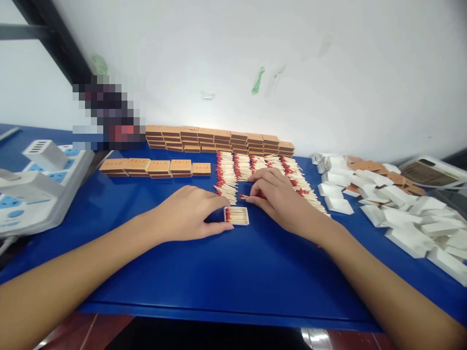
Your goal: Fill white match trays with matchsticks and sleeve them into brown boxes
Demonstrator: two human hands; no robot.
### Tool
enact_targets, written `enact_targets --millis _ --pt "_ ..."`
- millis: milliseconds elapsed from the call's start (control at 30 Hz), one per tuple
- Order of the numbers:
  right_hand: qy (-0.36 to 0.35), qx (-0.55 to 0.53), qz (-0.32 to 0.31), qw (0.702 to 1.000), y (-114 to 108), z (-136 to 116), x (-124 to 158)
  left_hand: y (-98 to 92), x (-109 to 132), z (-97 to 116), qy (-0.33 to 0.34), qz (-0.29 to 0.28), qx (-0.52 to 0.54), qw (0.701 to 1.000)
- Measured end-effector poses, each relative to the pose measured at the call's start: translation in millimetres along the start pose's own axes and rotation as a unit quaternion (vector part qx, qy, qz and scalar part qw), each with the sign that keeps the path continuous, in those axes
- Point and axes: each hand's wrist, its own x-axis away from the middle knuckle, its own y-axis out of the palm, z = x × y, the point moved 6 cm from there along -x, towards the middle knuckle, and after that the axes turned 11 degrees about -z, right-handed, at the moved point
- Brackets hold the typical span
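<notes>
My left hand [193,212] pinches the left end of a small white matchbox tray [248,217] that lies flat on the blue table. Inside it is a layer of matches [238,215], their red heads toward the left. To the right, my right hand [275,194] is closed, with a few matches [243,197] sticking out leftward from its fingertips, red heads first. That hand is beside rows of loose matches [226,175], and it covers part of them.
Closed matchboxes are stacked along the wall [215,137], with a shorter row of matchboxes [158,167] in front. White trays [412,209] and brown sleeves [379,167] pile up at right. A power strip [54,189] with plugs stands at left.
</notes>
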Motion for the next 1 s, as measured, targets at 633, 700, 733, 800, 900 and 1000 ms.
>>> enact_targets --millis 633,700,733,800,900,1000 --pt "-0.032 -0.038 0.033 0.998 -1.4 8.7 0.3 0.0 0.5 -0.4 -0.003 0.003 -0.007 1.000" --pt "-0.034 -0.033 0.041 0.998 -6.2 10.6 2.1 -0.1 0.4 -0.6 -0.003 0.005 -0.009 1.000" --pt "-0.034 -0.028 0.044 0.998 -8.6 11.7 3.3 -0.2 0.4 -0.7 -0.003 0.006 -0.008 1.000" --pt "-0.031 -0.018 0.045 0.998 -11.2 13.5 5.5 -0.2 0.4 -0.5 -0.002 0.005 -0.006 1.000" --pt "-0.030 -0.013 0.033 0.999 -8.3 11.5 6.4 -0.4 0.5 -0.1 -0.002 0.004 -0.004 1.000" --pt "-0.029 -0.009 0.025 0.999 -2.9 5.0 4.8 -1.4 0.4 0.4 -0.003 0.009 -0.008 1.000"
